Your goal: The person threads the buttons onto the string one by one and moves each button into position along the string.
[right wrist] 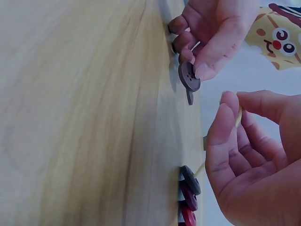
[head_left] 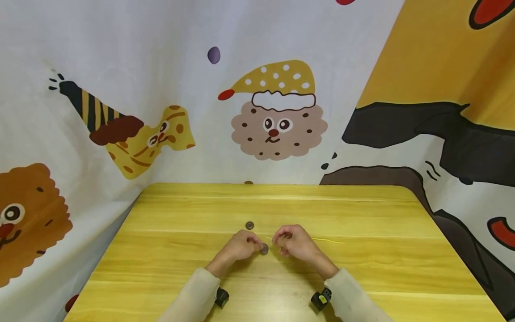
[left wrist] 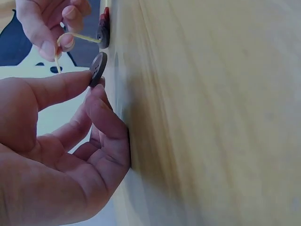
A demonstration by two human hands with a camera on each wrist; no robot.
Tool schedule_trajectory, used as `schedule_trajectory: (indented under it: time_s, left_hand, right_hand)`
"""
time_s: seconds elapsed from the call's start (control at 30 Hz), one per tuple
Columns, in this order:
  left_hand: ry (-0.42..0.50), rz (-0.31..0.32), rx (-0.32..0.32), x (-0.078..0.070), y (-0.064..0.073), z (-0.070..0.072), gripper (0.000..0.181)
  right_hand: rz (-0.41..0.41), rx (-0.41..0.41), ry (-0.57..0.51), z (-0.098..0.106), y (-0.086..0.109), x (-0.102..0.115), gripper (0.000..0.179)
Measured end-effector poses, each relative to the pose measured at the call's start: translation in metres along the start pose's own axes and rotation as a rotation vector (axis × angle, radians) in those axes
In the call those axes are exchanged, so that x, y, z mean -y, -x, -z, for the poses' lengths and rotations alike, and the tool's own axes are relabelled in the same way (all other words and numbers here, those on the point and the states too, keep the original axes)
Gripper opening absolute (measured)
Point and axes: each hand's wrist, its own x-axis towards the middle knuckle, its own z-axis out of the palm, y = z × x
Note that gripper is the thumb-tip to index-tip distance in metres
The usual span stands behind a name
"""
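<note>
Between thumb and fingers, my left hand (head_left: 241, 245) pinches a round dark brown button (head_left: 264, 249) with small holes, just over the table. It is tilted on edge in the left wrist view. My right hand (head_left: 297, 243) pinches a thin yellow string (head_left: 327, 240) near one end, a short way from that button. From those fingers the string runs to a dark button (left wrist: 102, 35). Behind this one, a maroon button (right wrist: 190, 197) and a red button (right wrist: 189, 216) stand close together; whether the string passes through them I cannot tell.
Another dark button (head_left: 250, 225) lies on the wooden table (head_left: 181, 210) beyond my left hand. The string's far end trails over the tabletop to the right. A cartoon-printed cloth (head_left: 193, 147) hangs behind the table and along its sides.
</note>
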Motion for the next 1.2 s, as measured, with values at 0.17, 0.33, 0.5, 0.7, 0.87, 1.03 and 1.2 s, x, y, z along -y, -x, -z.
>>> schedule_trajectory:
  time_s: [0.17,0.33,0.5,0.7,0.87,1.03,1.2]
  left_hand:
    - [0.025,0.009,-0.008,0.002,0.000,-0.001,0.010]
    - [0.086,0.039,0.000,0.004,0.000,0.000,0.011]
    - [0.152,0.051,0.008,0.004,0.000,0.002,0.012]
    - [0.174,0.064,0.003,0.006,-0.001,0.002,0.011]
    - [0.177,0.048,-0.005,0.005,-0.003,0.004,0.012]
    - [0.168,0.029,-0.020,0.006,-0.004,0.008,0.014]
    - [0.163,0.018,-0.048,0.006,-0.003,0.011,0.016]
  right_hand:
    - [0.006,-0.012,-0.011,0.000,0.001,0.000,0.009]
    - [0.004,-0.015,0.003,0.002,0.001,0.000,0.008]
    - [0.021,-0.018,0.001,0.004,0.000,0.000,0.010]
    - [0.028,-0.017,-0.009,0.004,0.000,0.001,0.010]
    - [0.018,-0.039,-0.001,0.005,0.003,0.009,0.011]
    - [0.035,-0.034,-0.009,0.007,0.015,0.035,0.010]
    - [0.019,-0.053,-0.007,0.006,0.006,0.016,0.009]
